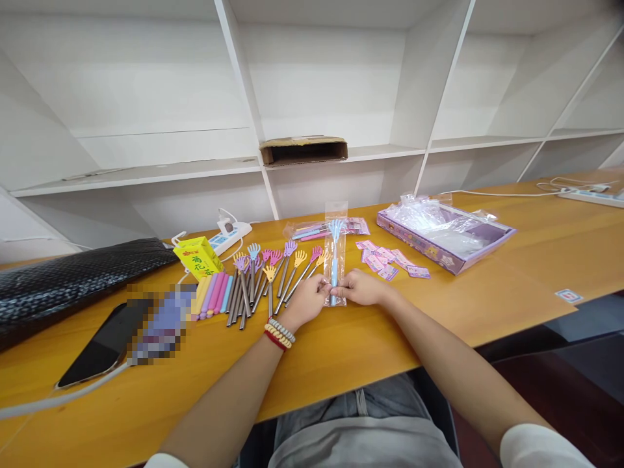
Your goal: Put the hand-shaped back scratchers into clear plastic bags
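A light blue back scratcher [334, 260] with a claw-shaped head lies inside a clear plastic bag [336, 209], upright in my view. My left hand [312, 299] pinches the lower left edge of the bag beside the handle. From the right, my right hand [358, 288] pinches the same lower end, thumb near the other thumb. To the left, several back scratcher heads on metal rods [263, 279] lie fanned out. Next to them is a row of coloured handles [213, 294]. Small printed pink cards [390, 259] are scattered to the right.
Behind the bag lie packed back scratchers [312, 231]. A purple display box [453, 257] holding clear bags stands right. At left are a yellow drink carton [199, 255], a power strip [231, 238], a phone [104, 341] and a black wrapped bundle [78, 279]. White shelving [331, 78] backs the table.
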`<action>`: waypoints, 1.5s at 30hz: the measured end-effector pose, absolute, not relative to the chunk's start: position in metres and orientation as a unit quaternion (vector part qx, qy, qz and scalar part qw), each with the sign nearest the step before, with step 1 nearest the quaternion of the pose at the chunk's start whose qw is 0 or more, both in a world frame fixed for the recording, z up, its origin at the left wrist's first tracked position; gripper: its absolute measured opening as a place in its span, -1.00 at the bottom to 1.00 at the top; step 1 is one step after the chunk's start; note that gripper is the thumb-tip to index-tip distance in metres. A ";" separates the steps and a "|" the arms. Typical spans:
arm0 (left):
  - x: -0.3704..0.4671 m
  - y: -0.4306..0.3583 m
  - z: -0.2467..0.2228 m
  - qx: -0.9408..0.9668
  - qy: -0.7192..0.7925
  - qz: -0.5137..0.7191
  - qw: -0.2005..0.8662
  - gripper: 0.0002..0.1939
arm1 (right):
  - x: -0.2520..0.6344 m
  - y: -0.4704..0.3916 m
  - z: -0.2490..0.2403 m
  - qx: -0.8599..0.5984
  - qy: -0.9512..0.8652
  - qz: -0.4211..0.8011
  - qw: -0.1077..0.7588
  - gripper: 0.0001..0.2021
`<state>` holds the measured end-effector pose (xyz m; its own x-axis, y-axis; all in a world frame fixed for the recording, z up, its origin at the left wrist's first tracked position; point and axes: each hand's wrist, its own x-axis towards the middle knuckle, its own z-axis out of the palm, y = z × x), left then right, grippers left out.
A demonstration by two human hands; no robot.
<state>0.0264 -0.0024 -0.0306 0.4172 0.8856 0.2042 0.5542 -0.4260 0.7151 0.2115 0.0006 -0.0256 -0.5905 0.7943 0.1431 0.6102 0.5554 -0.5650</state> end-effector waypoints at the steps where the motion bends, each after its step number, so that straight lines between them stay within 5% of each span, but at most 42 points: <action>1: 0.026 -0.003 -0.030 0.795 0.459 0.292 0.270 -0.83 | 0.211 0.000 -0.025 -0.405 -0.863 0.232 0.195 -0.53; 9: 0.031 0.000 -0.039 0.736 0.451 0.358 0.356 -0.87 | 0.213 0.000 -0.022 -0.421 -0.825 0.285 0.247 -0.56; 14: 0.035 -0.008 -0.034 0.705 0.434 0.423 0.368 -0.46 | 0.212 0.002 -0.026 -0.436 -0.773 0.366 0.280 -0.55; 20: 0.037 -0.017 -0.025 0.741 0.404 0.398 0.359 -0.59 | 0.211 0.005 -0.032 -0.418 -0.715 0.480 0.290 -0.53; 28: 0.047 -0.016 -0.028 0.563 0.384 0.482 0.551 -0.20 | 0.213 0.006 -0.030 -0.388 -0.647 0.554 0.352 -0.54; 35: 0.045 -0.017 -0.022 0.498 0.341 0.358 0.712 -0.64 | 0.208 0.002 -0.025 -0.372 -0.639 0.572 0.354 -0.55; 45: 0.045 -0.014 -0.028 0.558 0.348 0.377 0.653 -0.62 | 0.213 0.001 -0.024 -0.388 -0.690 0.512 0.334 -0.63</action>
